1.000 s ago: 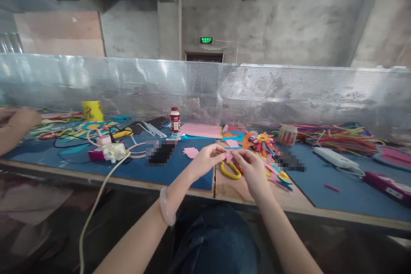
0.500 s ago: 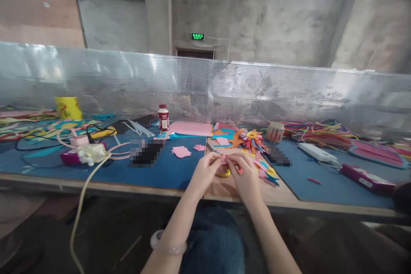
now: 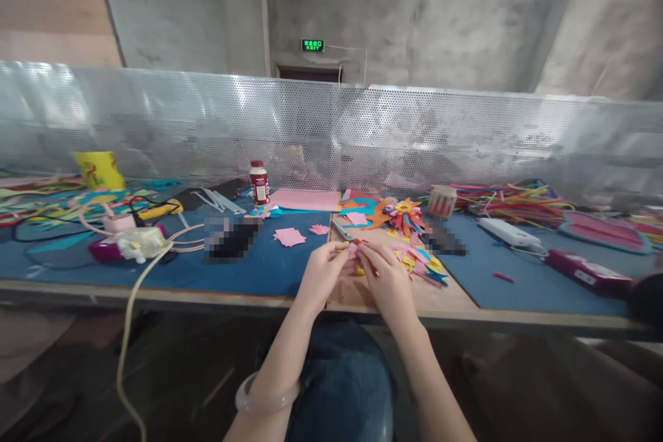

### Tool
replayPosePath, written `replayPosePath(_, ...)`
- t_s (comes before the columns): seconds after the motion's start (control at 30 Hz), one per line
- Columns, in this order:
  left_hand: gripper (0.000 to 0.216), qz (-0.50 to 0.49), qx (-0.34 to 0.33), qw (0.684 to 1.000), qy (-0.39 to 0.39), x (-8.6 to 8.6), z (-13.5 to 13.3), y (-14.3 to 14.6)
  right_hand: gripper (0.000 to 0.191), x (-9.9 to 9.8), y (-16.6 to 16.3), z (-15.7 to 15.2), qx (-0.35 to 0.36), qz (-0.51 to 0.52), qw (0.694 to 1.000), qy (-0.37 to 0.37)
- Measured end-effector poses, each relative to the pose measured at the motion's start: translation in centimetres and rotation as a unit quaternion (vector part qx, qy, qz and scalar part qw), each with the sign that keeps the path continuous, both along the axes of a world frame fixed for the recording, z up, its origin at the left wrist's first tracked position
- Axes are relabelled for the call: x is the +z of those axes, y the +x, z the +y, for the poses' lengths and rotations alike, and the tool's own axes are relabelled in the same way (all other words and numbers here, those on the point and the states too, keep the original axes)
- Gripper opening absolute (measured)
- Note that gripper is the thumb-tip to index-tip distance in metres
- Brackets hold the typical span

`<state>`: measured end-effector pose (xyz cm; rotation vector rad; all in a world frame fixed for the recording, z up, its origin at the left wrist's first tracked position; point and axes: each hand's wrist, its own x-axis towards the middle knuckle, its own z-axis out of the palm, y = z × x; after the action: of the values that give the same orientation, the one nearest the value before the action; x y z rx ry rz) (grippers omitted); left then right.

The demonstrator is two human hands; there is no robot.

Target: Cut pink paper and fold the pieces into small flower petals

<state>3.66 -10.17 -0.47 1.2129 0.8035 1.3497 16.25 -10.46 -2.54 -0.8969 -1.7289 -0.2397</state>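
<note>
My left hand (image 3: pixel 322 271) and my right hand (image 3: pixel 386 277) meet over the bare wooden strip of the table. Between their fingertips they pinch a small pink piece (image 3: pixel 353 249), mostly covered by the fingers; paper or foam, I cannot tell which. A bit of red shows beside it. Scissors (image 3: pixel 340 231) lie just beyond, their blades pointing away and the yellow handles partly behind my hands. Left of my hands lie a stack of pink squares (image 3: pixel 290 237) and a smaller pink cut piece (image 3: pixel 318 229). Colourful scraps (image 3: pixel 422 264) lie beside my right hand.
A multicoloured flower (image 3: pixel 405 215) sits behind the scraps. Farther back are pink sheets (image 3: pixel 305 200) and a red-capped bottle (image 3: pixel 260 183). A glue-smeared device (image 3: pixel 137 243) with a cable stands left. A white power strip (image 3: pixel 510 233) and purple box (image 3: pixel 588 272) lie right.
My fingers have shifted around the pink piece, and the right fingers have closed in over it. The view has tilted down slightly, with the tabletop things otherwise in place.
</note>
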Motion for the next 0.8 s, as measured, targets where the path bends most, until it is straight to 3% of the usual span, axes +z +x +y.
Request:
replayPosePath(0.33, 0.020, 0.017, 0.011, 1.000, 0.016, -0.12, -0.11, -0.19, 0.019, 0.40, -0.13, -0.60, -0.001, -0.023, 0.999, 0.029)
replayPosePath(0.8, 0.018, 0.031, 0.018, 0.999, 0.038, -0.33, 0.03, -0.34, 0.016, 0.16, 0.05, -0.80, 0.036, 0.019, 0.999, -0.011)
